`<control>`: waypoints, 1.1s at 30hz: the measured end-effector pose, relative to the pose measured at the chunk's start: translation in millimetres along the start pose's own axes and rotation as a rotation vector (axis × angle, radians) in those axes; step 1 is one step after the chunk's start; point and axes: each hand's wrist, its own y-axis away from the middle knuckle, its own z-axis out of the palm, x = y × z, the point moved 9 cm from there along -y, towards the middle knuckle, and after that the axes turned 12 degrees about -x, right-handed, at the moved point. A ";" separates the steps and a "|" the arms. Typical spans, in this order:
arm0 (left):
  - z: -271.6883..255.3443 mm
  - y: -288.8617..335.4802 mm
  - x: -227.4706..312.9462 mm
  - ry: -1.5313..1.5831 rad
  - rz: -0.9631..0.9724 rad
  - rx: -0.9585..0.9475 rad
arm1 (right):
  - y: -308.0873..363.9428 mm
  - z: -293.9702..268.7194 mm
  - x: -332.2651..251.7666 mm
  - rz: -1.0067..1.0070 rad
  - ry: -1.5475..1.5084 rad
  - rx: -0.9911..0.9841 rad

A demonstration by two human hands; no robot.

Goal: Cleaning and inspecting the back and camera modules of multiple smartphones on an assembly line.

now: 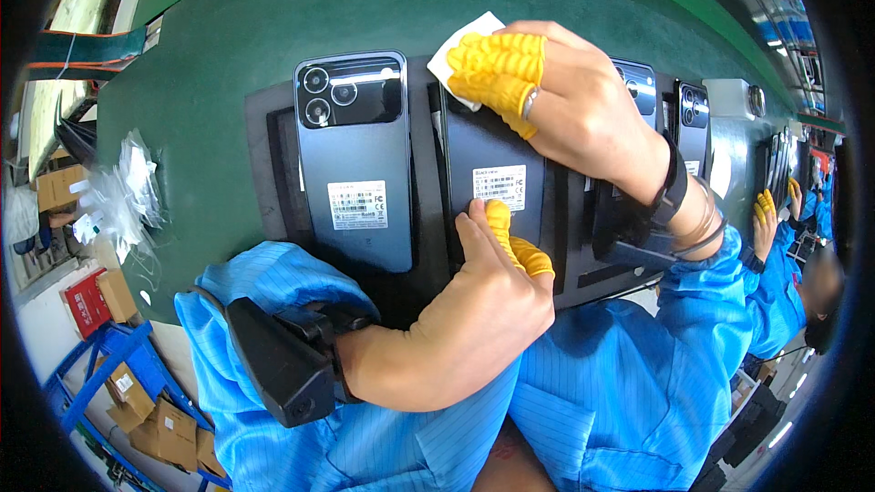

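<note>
My right hand (574, 96), with yellow finger covers, grips a folded white wiping cloth (443, 66) and presses it at the top of a dark smartphone (483, 148). The hand hides that phone's camera area. A white label (500, 187) sits on the phone's back. My left hand (465, 310) is curled over the lower half, its thumb and a yellow-covered finger close together at the label's lower edge. Whether anything lies between them cannot be seen. To the left, a blue-grey smartphone (357, 159) lies back up, with three lenses and its own label.
The phones lie in a dark tray (264, 150) on a green work table (219, 55). More phones (638, 82) lie to the right, partly behind my right arm. Crumpled clear plastic (128, 191) is at the left edge. Cardboard boxes (173, 433) stand lower left; a co-worker (779, 282) sits at right.
</note>
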 end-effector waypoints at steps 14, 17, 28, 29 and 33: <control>-4.3 1.6 -3.3 0.010 -0.011 0.033 | 13.6 -26.2 15.8 0.067 -0.134 -0.014; -3.3 1.1 -1.1 -0.017 0.021 0.032 | 4.4 -28.3 19.4 0.134 -0.063 0.143; -2.1 1.3 -1.8 -0.003 -0.006 0.020 | 14.8 -18.4 11.4 0.009 -0.240 -0.012; -1.8 1.3 -1.6 -0.002 -0.010 0.022 | 14.6 -23.6 18.8 0.053 -0.283 0.010; 0.1 -0.2 0.4 -0.007 0.022 0.041 | 4.1 -31.6 23.8 0.116 -0.145 0.148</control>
